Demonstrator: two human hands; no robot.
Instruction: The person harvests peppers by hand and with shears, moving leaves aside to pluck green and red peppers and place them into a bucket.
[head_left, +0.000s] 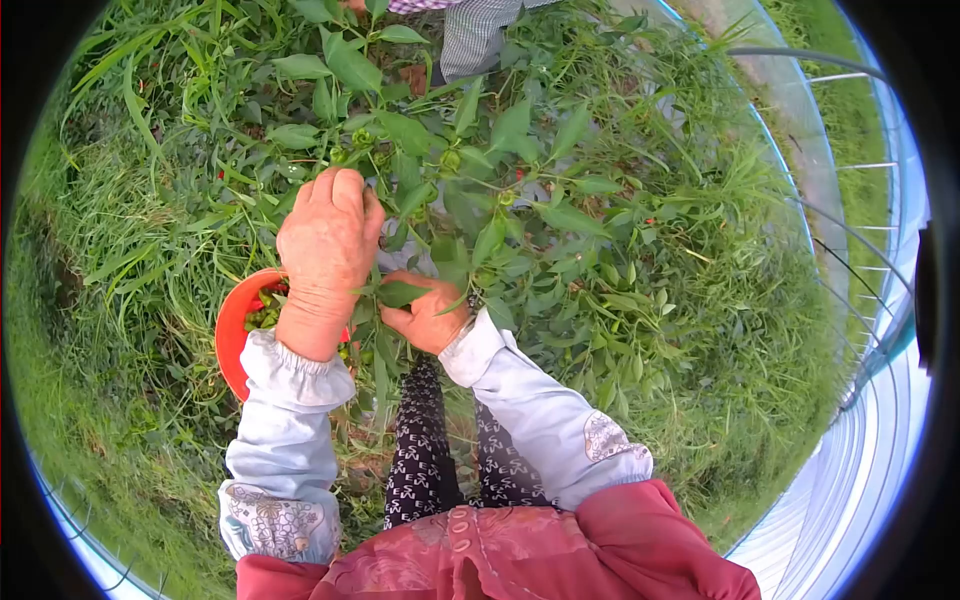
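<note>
Well, left hand (330, 235): centre-left, curled.
Right hand (432, 312): centre, bent.
Grips: can't tell.
Plant (490, 240): best steadied, plucked gently.

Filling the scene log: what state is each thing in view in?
Plant: leafy, bearing green peppers.
Left hand: curled at the plant, grip hidden.
Right hand: bent among foliage, grip unclear.
Bucket: open, partly hidden, holding loose peppers.
Sleeves: worn down to the wrists.
</note>
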